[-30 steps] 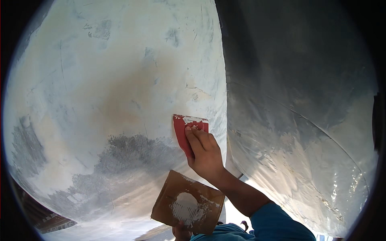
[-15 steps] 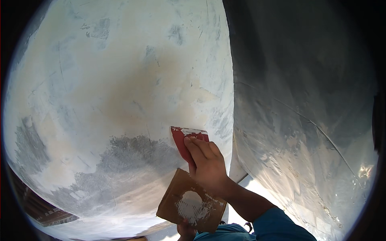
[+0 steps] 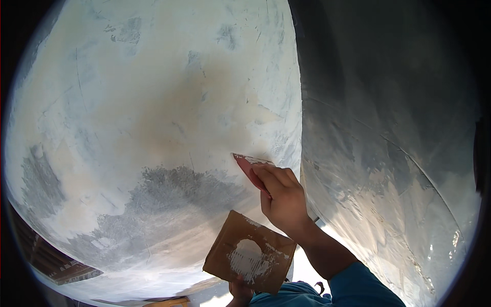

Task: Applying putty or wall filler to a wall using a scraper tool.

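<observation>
My right hand (image 3: 285, 199) is closed around a red putty spreader (image 3: 246, 168), its wide edge smeared with white. That edge is at the big curved, off-white surface (image 3: 153, 117), close to where its right border runs; whether it presses there I cannot tell. Low in the picture, my left hand (image 3: 240, 290) grips the near edge of a brown square board (image 3: 227, 240). A dollop of white putty (image 3: 249, 258), ridged on one part, lies on the board, with more smears along its right side.
Rough grey patches (image 3: 174, 189) mark the curved surface, which fills the left and middle. Wrinkled plastic sheeting (image 3: 378, 153) hangs along the right. A brown slatted thing (image 3: 66, 268) shows at lower left, and something yellow (image 3: 171, 302) at the bottom edge.
My right hand and the spreader have moved right and slightly up, and the spreader is now more tilted. The board in my left hand has shifted a little right.
</observation>
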{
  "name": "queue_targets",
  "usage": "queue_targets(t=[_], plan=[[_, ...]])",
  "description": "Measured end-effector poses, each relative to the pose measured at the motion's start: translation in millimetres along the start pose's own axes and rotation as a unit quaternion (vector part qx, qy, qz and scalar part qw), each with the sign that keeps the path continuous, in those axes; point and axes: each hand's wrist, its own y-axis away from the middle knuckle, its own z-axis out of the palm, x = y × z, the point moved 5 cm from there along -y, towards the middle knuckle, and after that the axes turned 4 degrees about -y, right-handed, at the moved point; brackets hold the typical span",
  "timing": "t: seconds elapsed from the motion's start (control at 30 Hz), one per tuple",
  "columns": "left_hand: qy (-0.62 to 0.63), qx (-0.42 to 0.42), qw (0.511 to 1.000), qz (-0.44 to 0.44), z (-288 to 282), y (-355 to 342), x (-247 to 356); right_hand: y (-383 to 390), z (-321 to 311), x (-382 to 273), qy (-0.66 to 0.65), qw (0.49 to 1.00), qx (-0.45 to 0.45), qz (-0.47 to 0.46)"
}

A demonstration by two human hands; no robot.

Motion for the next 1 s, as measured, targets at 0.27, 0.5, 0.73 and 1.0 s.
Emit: queue_targets(t=[0.27, 0.5, 0.73, 1.0], plan=[[0.027, -0.023, 0.999, 0.004, 16.0, -1.5, -3.1, -55.0, -12.7, 5.6, 0.126, 0.979, 0.135, -0.089], [0.013, -0.022, 1.0, 0.005, -8.3, 0.7, -6.4, -24.2, -32.2, 7.4, 0.041, 0.998, 0.02, -0.042], [0.029, -0.007, 0.999, -0.03, 16.5, 0.0, -11.9, -51.8, -8.5, 9.8, 0.16, 0.97, 0.114, -0.141], [0.022, -0.02, 1.0, 0.007, 0.2, 0.4, -2.7, -21.1, -30.6, -5.7, 0.005, 0.997, -0.072, -0.019]])
